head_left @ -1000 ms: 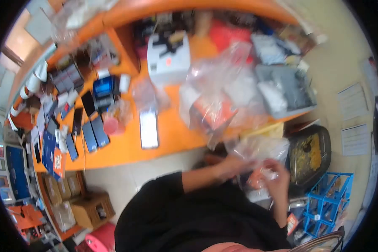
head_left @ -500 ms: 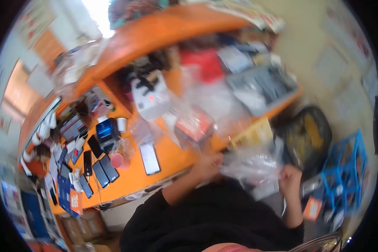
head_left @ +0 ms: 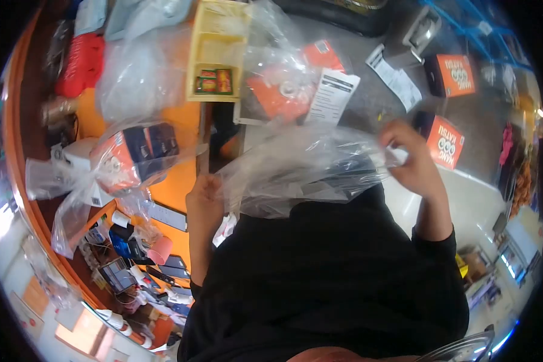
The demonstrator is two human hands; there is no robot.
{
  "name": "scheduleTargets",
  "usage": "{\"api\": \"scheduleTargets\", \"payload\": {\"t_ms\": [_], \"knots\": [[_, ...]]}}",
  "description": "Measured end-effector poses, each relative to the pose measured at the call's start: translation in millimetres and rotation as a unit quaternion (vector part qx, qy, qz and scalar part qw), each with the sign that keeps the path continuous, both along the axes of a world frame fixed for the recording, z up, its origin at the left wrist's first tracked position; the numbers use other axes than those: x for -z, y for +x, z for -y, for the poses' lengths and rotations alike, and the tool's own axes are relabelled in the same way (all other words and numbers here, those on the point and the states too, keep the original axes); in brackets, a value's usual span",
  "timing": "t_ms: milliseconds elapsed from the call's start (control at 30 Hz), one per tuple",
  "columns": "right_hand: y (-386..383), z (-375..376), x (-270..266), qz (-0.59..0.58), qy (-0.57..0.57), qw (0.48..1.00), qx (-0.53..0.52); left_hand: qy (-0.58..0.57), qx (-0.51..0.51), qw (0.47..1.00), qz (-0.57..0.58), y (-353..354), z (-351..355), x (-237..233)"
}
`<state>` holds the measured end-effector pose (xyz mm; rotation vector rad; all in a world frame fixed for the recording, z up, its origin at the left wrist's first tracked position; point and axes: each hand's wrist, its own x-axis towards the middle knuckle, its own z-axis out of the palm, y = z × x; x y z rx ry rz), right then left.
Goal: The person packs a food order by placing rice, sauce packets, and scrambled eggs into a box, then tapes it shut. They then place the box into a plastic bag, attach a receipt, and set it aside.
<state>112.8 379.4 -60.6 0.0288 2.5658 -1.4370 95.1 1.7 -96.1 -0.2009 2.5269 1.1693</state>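
A clear plastic bag (head_left: 301,169) stretches between my two hands in front of my black shirt. My left hand (head_left: 205,196) is closed on the bag's left end, near the orange desk's edge. At the other end, my right hand (head_left: 411,158) pinches the bag's edge between thumb and fingers. Just beyond the bag lie a plastic-wrapped orange packet (head_left: 280,90) and a printed paper slip (head_left: 333,95). An orange and black box (head_left: 445,142) sits close to my right hand. Left of my left hand, a knotted clear bag holds an orange and dark box (head_left: 114,160).
A yellow drawer (head_left: 194,54) with small green and red packs stands open ahead. Another orange box (head_left: 455,75), a paper slip (head_left: 395,78) and a blue rack (head_left: 482,27) are at upper right. A phone (head_left: 166,215) and pink cup (head_left: 160,249) are on the desk.
My view has turned right, so the desk now lies at left and the grey surface with orange boxes shows ahead. The clear bag, still in both hands, is spread wider.
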Motion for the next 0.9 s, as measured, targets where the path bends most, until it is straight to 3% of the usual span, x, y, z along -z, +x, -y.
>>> {"api": "scheduleTargets", "payload": {"t_ms": [33, 67, 167, 267, 300, 400, 467, 533, 567, 633, 700, 767, 867, 900], "knots": [[6, -10, 10, 0.069, -0.036, 0.995, -0.069, -0.052, 0.048, 0.997, 0.025, -3, -3, 4], [7, -12, 13, 0.084, -0.039, 0.993, -0.068, -0.104, 0.094, 0.989, 0.047, -6, -6, 8], [14, -19, 27, 0.108, -0.046, 0.991, -0.062, -0.1, 0.153, 0.982, 0.037, -10, -6, 26], [17, -44, 26, 0.157, -0.04, 0.985, -0.066, -0.143, 0.154, 0.974, 0.083, -20, -9, 24], [21, -51, 27, 0.12, -0.027, 0.99, -0.061, -0.09, 0.145, 0.981, 0.095, -20, -8, 29], [32, -71, 27, 0.089, -0.033, 0.995, -0.037, -0.144, 0.16, 0.964, 0.158, -27, -42, 10], [35, -83, 20, 0.094, -0.02, 0.995, -0.02, 0.03, 0.154, 0.981, 0.113, -38, -55, 4], [42, -99, 16, 0.092, -0.005, 0.995, -0.028, 0.111, 0.17, 0.979, 0.02, -59, -67, 0], [46, -105, 14, 0.089, 0.007, 0.996, -0.02, 0.105, 0.189, 0.975, -0.047, -74, -75, 3], [49, -117, 1, 0.081, 0.02, 0.996, -0.021, -0.186, 0.239, 0.933, -0.196, -97, -111, 22], [52, -126, -11, 0.056, 0.039, 0.998, -0.003, -0.366, 0.29, 0.856, -0.224, -112, -142, 46], [62, -139, -19, 0.049, 0.057, 0.997, 0.009, -0.319, 0.232, 0.835, -0.384, -112, -177, 51], [76, -151, -25, 0.042, 0.071, 0.996, 0.029, -0.215, 0.211, 0.837, -0.457, -130, -195, 69], [79, -152, -25, 0.041, 0.069, 0.996, 0.035, -0.197, 0.186, 0.873, -0.406, -130, -199, 67]]}}
